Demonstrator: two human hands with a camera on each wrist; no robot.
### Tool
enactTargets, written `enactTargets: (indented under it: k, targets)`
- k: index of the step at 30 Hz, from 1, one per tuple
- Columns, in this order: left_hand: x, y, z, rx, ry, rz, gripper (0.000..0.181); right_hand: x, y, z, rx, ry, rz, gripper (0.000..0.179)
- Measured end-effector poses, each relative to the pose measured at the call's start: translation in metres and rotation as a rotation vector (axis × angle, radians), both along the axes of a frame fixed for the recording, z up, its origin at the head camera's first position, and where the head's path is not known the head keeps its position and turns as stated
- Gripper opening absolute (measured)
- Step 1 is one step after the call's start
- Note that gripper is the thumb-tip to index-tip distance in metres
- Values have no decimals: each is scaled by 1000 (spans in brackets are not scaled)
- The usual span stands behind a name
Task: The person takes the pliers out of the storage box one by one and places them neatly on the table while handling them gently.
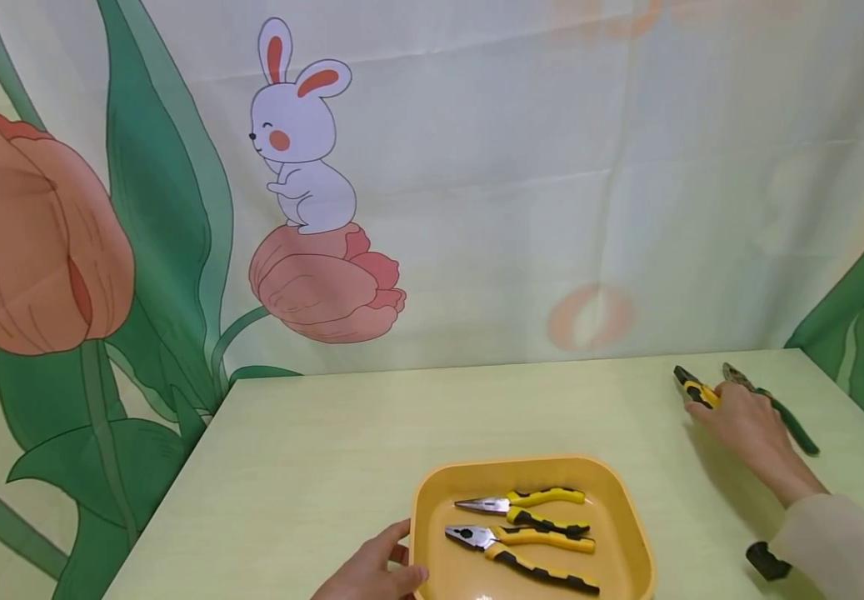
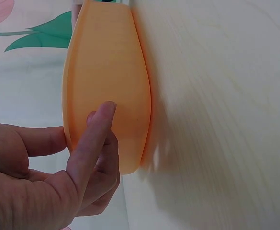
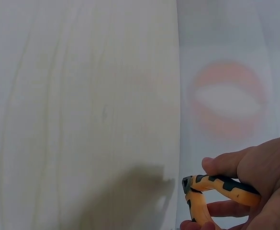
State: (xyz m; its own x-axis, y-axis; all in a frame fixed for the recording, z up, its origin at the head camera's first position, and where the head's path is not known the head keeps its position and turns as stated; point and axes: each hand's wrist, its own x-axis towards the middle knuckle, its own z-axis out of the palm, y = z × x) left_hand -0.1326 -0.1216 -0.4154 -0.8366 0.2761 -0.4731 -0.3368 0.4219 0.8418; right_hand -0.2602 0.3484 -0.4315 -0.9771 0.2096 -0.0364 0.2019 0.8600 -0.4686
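Observation:
At the left rim of a yellow tray (image 1: 529, 467), my left hand (image 1: 375, 567) pinches the edge, thumb over the rim and fingers along the outer wall (image 2: 116, 57). Inside the tray lie needle-nose pliers (image 1: 491, 505) and combination pliers (image 1: 476, 537), both with yellow-and-black handles. Far to the right, my right hand (image 1: 750, 421) grips another pair of yellow-and-black pliers (image 1: 690, 383). Their handles (image 3: 226, 187) show between thumb and fingers in the right wrist view. Close by, green-handled pliers (image 1: 795, 425) lie on the table, partly hidden behind this hand.
A pale wood-grain table (image 1: 312, 467) carries everything. Behind it hangs a cloth backdrop (image 1: 491, 208) printed with a rabbit and tulips. A small black object (image 1: 767, 561) shows beside the right sleeve (image 1: 844, 542).

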Motion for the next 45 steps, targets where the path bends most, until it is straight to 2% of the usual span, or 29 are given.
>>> enactTargets:
  k: [9,15,23,30,36,40,45]
  targets:
    - [-1,-3,-1,-2,5,-14,59,-4,-3,0,29,-2,25,53]
    - [-1,-4,-1,-9,-2,-9,58,-5,-5,-1,27,-26,4,51]
    - [-2,0,0,-50,-44,11,58,-8,-4,-6,38,-52,12,55]
    - [0,-4,-2,-10,-7,-8,58,-11,-5,-8,83,-60,74,46]
    - [1,-4,-3,-3,-3,-14,58,-10,-8,-6,133,-79,117,39]
    - [2,-5,-2,10,10,-17,59,-10,-8,-8,144,-93,128,31]
    - [4,-4,-1,21,20,-17,58,-6,-5,-11,136,-71,124,31]
